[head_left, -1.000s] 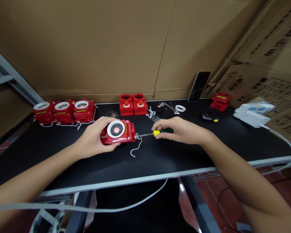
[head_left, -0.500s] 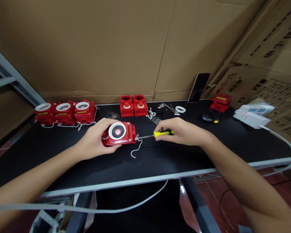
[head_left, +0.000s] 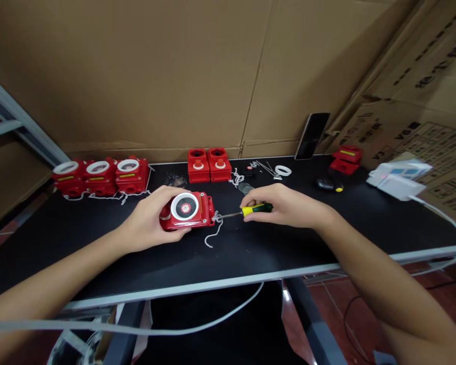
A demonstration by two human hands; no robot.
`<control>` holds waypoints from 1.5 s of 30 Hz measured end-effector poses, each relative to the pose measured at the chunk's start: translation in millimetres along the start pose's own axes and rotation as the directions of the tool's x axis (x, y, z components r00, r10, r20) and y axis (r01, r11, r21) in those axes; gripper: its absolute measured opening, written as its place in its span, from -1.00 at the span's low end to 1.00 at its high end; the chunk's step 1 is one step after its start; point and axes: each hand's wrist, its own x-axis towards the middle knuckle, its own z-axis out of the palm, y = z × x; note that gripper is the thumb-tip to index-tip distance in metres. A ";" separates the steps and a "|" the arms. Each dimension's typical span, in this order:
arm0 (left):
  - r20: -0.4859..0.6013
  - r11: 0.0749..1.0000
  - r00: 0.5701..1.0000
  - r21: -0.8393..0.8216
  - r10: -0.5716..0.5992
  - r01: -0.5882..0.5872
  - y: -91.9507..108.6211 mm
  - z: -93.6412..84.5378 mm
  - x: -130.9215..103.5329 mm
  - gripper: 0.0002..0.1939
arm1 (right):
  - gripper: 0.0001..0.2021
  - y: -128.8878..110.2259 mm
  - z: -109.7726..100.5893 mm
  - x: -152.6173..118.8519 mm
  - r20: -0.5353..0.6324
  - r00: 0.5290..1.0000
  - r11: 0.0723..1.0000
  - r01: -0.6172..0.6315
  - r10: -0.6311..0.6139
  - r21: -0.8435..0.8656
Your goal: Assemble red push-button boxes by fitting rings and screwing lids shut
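My left hand [head_left: 150,219] is wrapped round the left end of a red box [head_left: 197,213] with a white ring and a round dark window facing up. A white string [head_left: 212,236] is knotted at the box's right end and trails onto the black table. Closed round the yellow and black handle of a screwdriver [head_left: 250,210] is my right hand [head_left: 275,205]. The screwdriver's shaft points left, and its tip meets the knotted string at the box's edge.
Three red boxes with white rings [head_left: 99,175] stand at the back left, two smaller red boxes [head_left: 209,166] at the back middle. Further right are a white ring [head_left: 283,171], a phone [head_left: 311,136], a black and yellow tool [head_left: 328,184] and a white device [head_left: 397,180].
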 end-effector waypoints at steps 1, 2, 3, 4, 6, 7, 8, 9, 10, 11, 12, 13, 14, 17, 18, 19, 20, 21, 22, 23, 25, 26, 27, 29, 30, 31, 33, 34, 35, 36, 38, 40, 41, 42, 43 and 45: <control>0.001 1.000 1.000 0.002 -0.004 0.004 0.9 -0.3 0.1 -0.38 | -0.67 -0.3 0.4 0.5 -0.010 1.000 1.000 0.000 0.000 0.001; 0.000 1.000 1.000 0.004 -0.008 0.008 1.1 -0.2 0.1 -0.38 | -0.66 -0.5 0.8 0.8 -0.023 1.000 1.000 -0.002 0.002 -0.002; -0.005 1.000 1.000 0.007 -0.010 0.010 0.7 0.2 -0.1 -0.37 | -0.66 -0.6 1.1 1.0 -0.036 0.999 1.000 -0.005 0.004 -0.007; -0.011 1.000 1.000 0.011 -0.008 0.008 -0.3 0.8 -0.5 -0.37 | -0.67 -0.8 1.4 1.0 -0.044 0.999 1.000 -0.007 0.006 -0.014; -0.019 1.000 1.000 0.016 0.008 -0.007 -3.0 2.6 -1.4 -0.36 | -0.71 -0.8 1.5 0.4 -0.046 0.999 1.000 -0.004 0.003 -0.030; -0.017 1.000 1.000 0.017 0.016 -0.015 -4.2 3.4 -1.8 -0.36 | -0.72 -0.8 1.3 -0.1 -0.042 0.999 0.999 -0.001 0.000 -0.035; -0.015 1.000 1.000 0.016 0.026 -0.025 -5.0 4.2 -2.2 -0.36 | -0.71 -0.7 1.0 -0.8 -0.038 0.999 0.999 0.000 -0.001 -0.039; -0.012 0.999 0.999 0.012 0.036 -0.036 -5.3 4.7 -2.4 -0.37 | -0.71 -0.6 0.5 -1.4 -0.035 0.999 0.999 0.000 -0.001 -0.039; -0.012 0.999 0.999 0.006 0.046 -0.046 -4.8 4.9 -2.4 -0.38 | -0.70 -0.6 -0.1 -2.0 -0.031 1.000 0.999 0.001 -0.002 -0.036; -0.011 0.999 0.999 0.000 0.051 -0.051 -3.8 4.8 -2.3 -0.38 | -0.70 -0.6 -0.6 -2.5 -0.024 1.000 1.000 0.001 -0.002 -0.032; -0.011 0.999 0.999 -0.007 0.051 -0.051 -2.3 4.4 -2.0 -0.39 | -0.70 -0.7 -1.2 -2.8 -0.015 1.000 1.000 0.003 -0.004 -0.027; -0.007 0.999 0.999 -0.012 0.042 -0.042 -0.5 3.7 -1.6 -0.39 | -0.70 -0.9 -1.6 -2.8 -0.003 1.000 1.000 0.004 -0.004 -0.025; -0.003 1.000 1.000 -0.016 0.026 -0.026 1.4 2.8 -1.1 -0.39 | -0.70 -1.1 -1.8 -2.7 0.011 1.000 1.000 0.003 -0.003 -0.026; 0.009 1.000 1.000 -0.010 -0.026 0.026 6.2 -0.8 0.4 -0.37 | -0.69 -1.1 -1.2 -1.5 0.024 1.000 0.999 -0.012 0.013 -0.035; 0.008 0.999 0.999 -0.005 -0.035 0.035 7.1 -1.9 0.8 -0.37 | -0.68 -0.7 -0.7 -1.2 0.010 1.000 0.999 -0.015 0.015 -0.037; 0.006 0.999 0.999 0.000 -0.042 0.042 7.5 -2.9 1.0 -0.36 | -0.66 -0.1 -0.1 -1.0 -0.007 1.000 0.999 -0.016 0.016 -0.039; 0.001 0.999 0.999 0.003 -0.043 0.043 7.6 -3.5 1.1 -0.35 | -0.65 0.6 0.5 -1.1 -0.025 1.000 0.999 -0.016 0.015 -0.041; -0.002 0.999 0.999 0.006 -0.042 0.042 7.5 -3.9 1.2 -0.35 | -0.65 1.3 0.9 -1.3 -0.040 0.999 0.999 -0.013 0.011 -0.043; -0.005 0.999 0.999 0.007 -0.039 0.039 7.1 -4.1 1.1 -0.35 | -0.67 2.0 1.0 -1.7 -0.046 0.999 0.999 -0.008 0.006 -0.045; -0.006 0.999 0.999 0.008 -0.036 0.036 6.6 -4.1 1.1 -0.35 | -0.69 2.5 1.0 -2.1 -0.045 0.999 0.999 -0.002 -0.001 -0.047; -0.007 1.000 1.000 0.005 -0.030 0.030 5.7 -3.8 0.8 -0.35 | -0.71 3.0 0.4 -2.8 -0.024 1.000 0.999 0.016 -0.017 -0.048; -0.009 1.000 0.999 0.003 -0.031 0.031 5.3 -3.7 0.6 -0.35 | -0.70 3.1 0.1 -2.9 -0.011 1.000 0.998 0.027 -0.027 -0.052; -0.011 0.999 0.999 0.003 -0.035 0.035 5.0 -3.6 0.4 -0.36 | -0.68 3.1 -0.1 -2.8 0.004 0.999 0.998 0.035 -0.035 -0.058; -0.020 0.999 0.999 0.009 -0.042 0.043 4.7 -3.6 0.1 -0.35 | -0.67 3.2 0.0 -2.2 0.017 0.999 0.996 0.043 -0.042 -0.072; -0.025 0.999 0.999 0.012 -0.043 0.044 4.7 -3.7 0.0 -0.35 | -0.68 3.3 0.2 -1.9 0.014 0.999 0.996 0.040 -0.039 -0.078; -0.029 0.999 0.999 0.015 -0.042 0.042 4.8 -3.7 0.0 -0.35 | -0.68 3.4 0.5 -1.7 0.002 0.999 0.996 0.032 -0.032 -0.083; -0.031 0.999 0.999 0.015 -0.029 0.030 5.1 -3.8 0.0 -0.35 | -0.69 3.3 0.8 -1.7 -0.024 1.000 0.996 0.008 -0.010 -0.088; -0.029 1.000 0.999 0.013 -0.022 0.023 5.2 -3.8 0.0 -0.35 | -0.70 3.1 0.8 -2.0 -0.032 1.000 0.996 -0.001 -0.002 -0.089; -0.025 1.000 1.000 0.013 -0.018 0.018 5.2 -3.7 0.0 -0.36 | -0.72 2.9 0.6 -2.4 -0.033 0.999 0.996 -0.004 0.001 -0.089; -0.022 1.000 1.000 0.014 -0.015 0.016 5.1 -3.6 0.1 -0.36 | -0.74 2.5 0.4 -2.8 -0.030 1.000 0.996 -0.001 -0.002 -0.090; -0.019 1.000 1.000 0.018 -0.018 0.018 4.4 -3.2 0.1 -0.36 | -0.74 2.1 0.2 -3.3 -0.014 1.000 0.995 0.016 -0.017 -0.094; -0.020 0.999 1.000 0.024 -0.021 0.021 3.6 -2.8 0.1 -0.34 | -0.72 2.3 0.5 -3.1 -0.004 1.000 0.994 0.025 -0.026 -0.102; -0.023 0.999 1.000 0.026 -0.020 0.021 3.4 -2.6 0.1 -0.34 | -0.72 2.7 0.8 -2.8 -0.006 1.000 0.994 0.023 -0.024 -0.105; -0.025 0.999 1.000 0.027 -0.017 0.018 3.3 -2.5 0.1 -0.34 | -0.72 3.0 1.2 -2.4 -0.014 1.000 0.994 0.016 -0.017 -0.108; -0.024 1.000 1.000 0.027 -0.013 0.013 3.4 -2.4 0.2 -0.35 | -0.71 3.3 1.6 -2.0 -0.024 1.000 0.994 0.006 -0.009 -0.112; -0.020 1.000 1.000 0.026 -0.002 0.003 4.2 -2.3 0.3 -0.36 | -0.70 3.2 1.7 -1.6 -0.045 0.999 0.992 -0.008 0.002 -0.124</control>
